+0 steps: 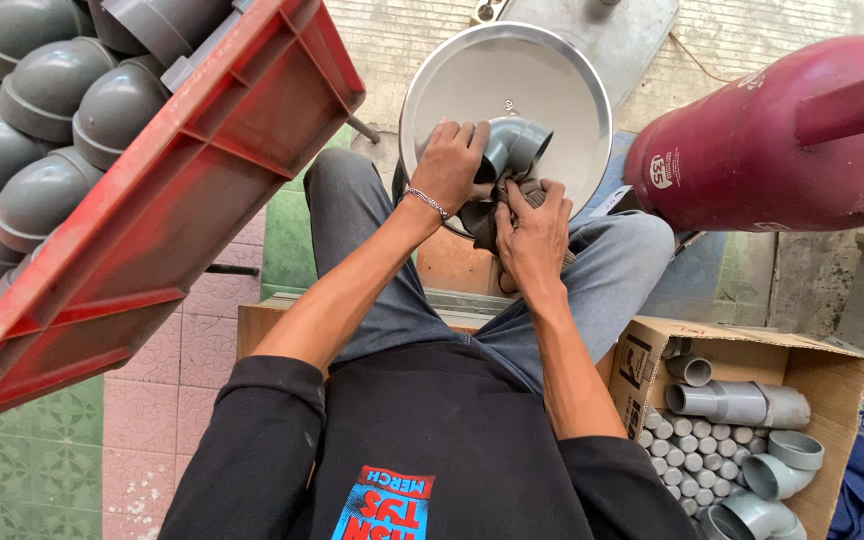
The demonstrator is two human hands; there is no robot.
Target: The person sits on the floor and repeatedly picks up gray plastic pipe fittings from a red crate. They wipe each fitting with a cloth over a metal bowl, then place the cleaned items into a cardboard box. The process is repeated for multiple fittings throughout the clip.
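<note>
My left hand point(449, 165) grips the grey elbow point(512, 148), mouth tilted up-right over the pan point(452, 80), while my right hand point(532, 235) just below clutches a dark rag point(479, 220).

Floor's patterned tile point(202, 350), pink and green squares, with a pale brick-paved stretch point(752, 40) further out in bright daylight. Pretty worn concrete edge point(812, 280) on the right.

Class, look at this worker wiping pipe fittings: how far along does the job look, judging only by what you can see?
Possibly done: grey fittings fill the cardboard box, though wiped or not cannot be told. In hand: the left hand grips a grey elbow fitting over the metal basin, while the right hand holds a dark cloth against it. Possibly left: grey caps in the red crate.
</note>
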